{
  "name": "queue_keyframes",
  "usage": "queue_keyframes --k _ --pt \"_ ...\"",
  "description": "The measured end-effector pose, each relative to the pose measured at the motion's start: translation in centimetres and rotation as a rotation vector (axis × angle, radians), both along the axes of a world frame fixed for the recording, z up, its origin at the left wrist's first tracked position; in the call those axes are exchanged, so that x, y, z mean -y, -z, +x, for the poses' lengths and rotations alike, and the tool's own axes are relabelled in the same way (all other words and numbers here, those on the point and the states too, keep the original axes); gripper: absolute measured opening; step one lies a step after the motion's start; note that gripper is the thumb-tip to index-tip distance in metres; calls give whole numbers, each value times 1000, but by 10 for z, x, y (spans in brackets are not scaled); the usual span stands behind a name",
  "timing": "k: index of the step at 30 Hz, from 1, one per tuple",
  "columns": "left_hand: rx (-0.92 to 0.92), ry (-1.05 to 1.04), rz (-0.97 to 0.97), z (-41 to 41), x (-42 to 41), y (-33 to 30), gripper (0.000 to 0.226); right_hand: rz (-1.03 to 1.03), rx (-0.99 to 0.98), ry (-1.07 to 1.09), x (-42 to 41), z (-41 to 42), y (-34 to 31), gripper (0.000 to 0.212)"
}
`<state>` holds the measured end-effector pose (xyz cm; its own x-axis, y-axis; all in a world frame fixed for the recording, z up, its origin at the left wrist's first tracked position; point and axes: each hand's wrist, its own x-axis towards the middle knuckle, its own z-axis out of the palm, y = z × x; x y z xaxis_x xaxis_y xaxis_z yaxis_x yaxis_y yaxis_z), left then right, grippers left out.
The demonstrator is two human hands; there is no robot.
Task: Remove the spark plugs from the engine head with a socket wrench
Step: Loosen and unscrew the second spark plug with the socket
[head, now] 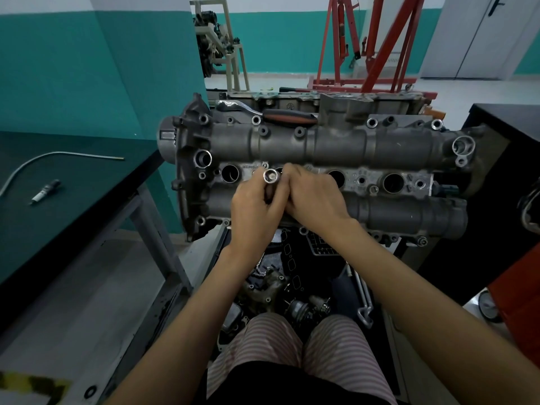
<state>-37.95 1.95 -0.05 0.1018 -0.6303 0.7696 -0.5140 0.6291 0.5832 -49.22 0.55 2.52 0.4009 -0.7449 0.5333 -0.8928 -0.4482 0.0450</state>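
Two bare hands meet over the middle of the engine head (336,147), seen from the head camera. The left hand (254,209) curls its fingers round a chrome spark plug socket (270,176), whose open round mouth faces up toward the camera just at the 12 o'clock edge of that hand. The right hand (314,197) lies touching the left at its 3 o'clock side, fingers bent toward the socket's body; whether it actually grips the socket or something under it I cannot tell, since the left hand hides the contact. Both hands cover the second plug well from the left. The first plug well (230,173) gapes at 9 o'clock of the socket, and two more wells (393,182) lie at 3 o'clock of the right hand.

At 12 o'clock of the hands, on the far edge of the head, rests a ratchet wrench (268,112) with a dark, orange-trimmed handle, well apart from both hands.

On the dark workbench (58,200) at 9 o'clock lies a loose spark plug (46,191), with a thin bent metal tube (43,159) just beyond it. A red engine hoist (377,42) stands in the background at 1 o'clock.
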Motion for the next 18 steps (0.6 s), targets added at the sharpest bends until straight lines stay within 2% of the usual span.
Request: queue_keyframes --k 3,9,14,18 --pt "-36 8 -1 -1 -1 0 26 0 45 -11 -1 1 -2 30" --pt "22 -46 -18 2 3 0 42 3 -1 57 2 0 0 33" --pt "-36 22 10 0 -2 -1 26 -5 20 3 -1 1 0 28" --pt "-27 -15 4 0 -1 -2 30 -12 65 19 -2 2 -1 28"
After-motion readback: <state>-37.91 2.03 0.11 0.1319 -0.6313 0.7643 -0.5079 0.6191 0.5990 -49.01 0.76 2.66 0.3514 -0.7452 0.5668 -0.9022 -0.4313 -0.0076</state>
